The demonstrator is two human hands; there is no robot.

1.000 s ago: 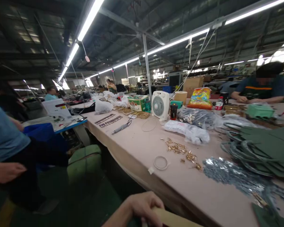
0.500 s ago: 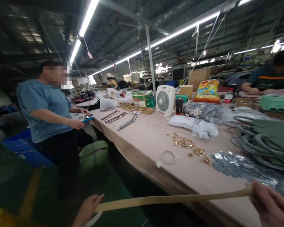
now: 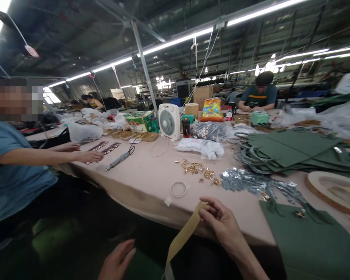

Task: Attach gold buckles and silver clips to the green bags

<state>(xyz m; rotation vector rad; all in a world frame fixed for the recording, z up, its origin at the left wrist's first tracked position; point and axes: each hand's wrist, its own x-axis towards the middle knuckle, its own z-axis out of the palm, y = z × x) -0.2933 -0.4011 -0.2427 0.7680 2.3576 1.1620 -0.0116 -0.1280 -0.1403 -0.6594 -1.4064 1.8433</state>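
My right hand [image 3: 221,221] pinches the top end of a tan webbing strap [image 3: 182,233] above the table's front edge. The strap hangs down from those fingers to the bottom of the view, where a pale loop [image 3: 168,272] shows at its lower end. My left hand [image 3: 118,260] is below the table edge, fingers apart, holding nothing and close to no object. To the right of my right hand lies a green fabric bag panel [image 3: 306,237] on the pinkish table [image 3: 146,186]. A small white ring [image 3: 178,189] and scattered brass fittings [image 3: 194,168] sit beyond my hands.
A co-worker in a blue shirt [image 3: 14,179] reaches across the table at left. Another person [image 3: 259,93] works at the far side. A stack of green bags [image 3: 291,149], a silvery metal pile [image 3: 242,181], a white fan [image 3: 167,121] and a round wooden board [image 3: 335,192] stand on the table.
The view has swung right, moving the table leftward. The strap, stretched level between my hands before, now hangs from my right hand. My left hand has let go.
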